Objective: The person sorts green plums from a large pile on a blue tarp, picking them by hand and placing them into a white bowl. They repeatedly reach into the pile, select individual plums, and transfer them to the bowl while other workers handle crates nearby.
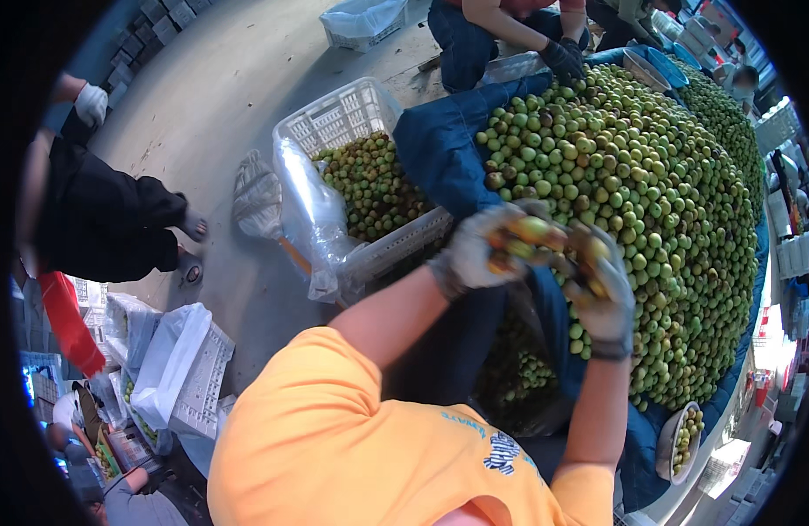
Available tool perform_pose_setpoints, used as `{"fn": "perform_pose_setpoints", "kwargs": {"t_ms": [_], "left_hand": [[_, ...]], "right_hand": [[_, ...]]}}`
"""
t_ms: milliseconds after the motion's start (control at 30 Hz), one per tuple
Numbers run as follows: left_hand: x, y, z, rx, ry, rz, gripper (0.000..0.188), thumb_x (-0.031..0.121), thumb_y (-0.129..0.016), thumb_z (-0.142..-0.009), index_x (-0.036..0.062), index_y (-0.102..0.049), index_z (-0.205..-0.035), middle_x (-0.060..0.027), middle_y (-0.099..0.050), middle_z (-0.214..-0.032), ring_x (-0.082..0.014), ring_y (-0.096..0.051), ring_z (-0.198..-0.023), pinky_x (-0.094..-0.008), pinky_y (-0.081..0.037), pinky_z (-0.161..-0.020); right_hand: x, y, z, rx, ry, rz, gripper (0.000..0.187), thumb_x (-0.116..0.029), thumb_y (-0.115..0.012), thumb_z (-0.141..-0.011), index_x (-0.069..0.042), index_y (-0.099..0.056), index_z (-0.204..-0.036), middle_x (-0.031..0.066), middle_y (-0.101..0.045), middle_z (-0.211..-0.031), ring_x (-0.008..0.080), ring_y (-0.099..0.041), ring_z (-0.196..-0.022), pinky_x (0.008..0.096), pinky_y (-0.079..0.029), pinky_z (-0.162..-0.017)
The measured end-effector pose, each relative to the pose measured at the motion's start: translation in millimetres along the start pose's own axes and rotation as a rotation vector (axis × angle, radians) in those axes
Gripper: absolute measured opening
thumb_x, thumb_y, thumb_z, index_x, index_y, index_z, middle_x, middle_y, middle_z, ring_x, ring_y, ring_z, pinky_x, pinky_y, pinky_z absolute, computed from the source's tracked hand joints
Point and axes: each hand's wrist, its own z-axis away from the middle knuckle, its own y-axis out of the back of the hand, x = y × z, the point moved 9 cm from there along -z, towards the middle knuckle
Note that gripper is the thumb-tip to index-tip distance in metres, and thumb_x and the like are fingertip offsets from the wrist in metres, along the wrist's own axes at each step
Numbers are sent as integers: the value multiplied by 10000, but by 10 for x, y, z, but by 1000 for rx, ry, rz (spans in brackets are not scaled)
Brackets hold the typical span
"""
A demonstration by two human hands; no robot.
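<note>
Both my hands wear greyish-white gloves and are raised at the near edge of a big heap of small round green fruits (pixel 659 254), many with brown patches. My left hand (pixel 483 250) is curled round a few yellow-green and brownish fruits (pixel 529 232). Close beside it, my right hand (pixel 608 302) has its fingers bent round several more brown-tinged fruits (pixel 589 267). Motion blurs the fingertips, and their exact grip is partly hidden. A dark blue cloth (pixel 439 145) borders the heap.
Left of the heap stands a white plastic-lined crate (pixel 339 114) of browner fruits. A bowl (pixel 670 438) of fruits sits at the near right. Across the heap a person's gloved hand (pixel 562 61) touches fruits. Another person (pixel 115 210) stands at left, near stacked crates (pixel 198 373).
</note>
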Motion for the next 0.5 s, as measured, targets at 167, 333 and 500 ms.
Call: {"fn": "perform_pose_setpoints", "kwargs": {"t_ms": [167, 333, 500], "left_hand": [[1364, 458, 1271, 586, -554, -158, 264, 280, -612, -933, 78, -620, -1102, -171, -616, -1190, -273, -657, -1019, -318, -613, -707], [2184, 658, 2217, 1007, -783, -354, 357, 428, -451, -995, 141, -523, -1195, -149, -505, -1281, -398, -496, -1208, -664, -399, -1013], [2067, 799, 2109, 985, -735, -260, 610, 327, -619, -928, 119, -321, -1418, -224, -198, -1511, -414, -442, -1235, -615, -429, -1017]], "right_hand": [[1084, -1188, -1175, -152, -394, -339, 536, -269, -625, -945, -38, -465, -1402, 133, -504, -1375, 231, -529, -1188, 361, -503, -914], [1065, -1642, -1106, 122, -426, -195, 592, -357, -580, -980, -86, -395, -1473, 102, -424, -1441, 289, -437, -1310, 463, -429, -1035], [427, -689, -461, -20, -120, -93, 592, -453, -552, -984, -120, -419, -1456, 91, -428, -1458, 280, -463, -1289, 437, -411, -1045]]}}
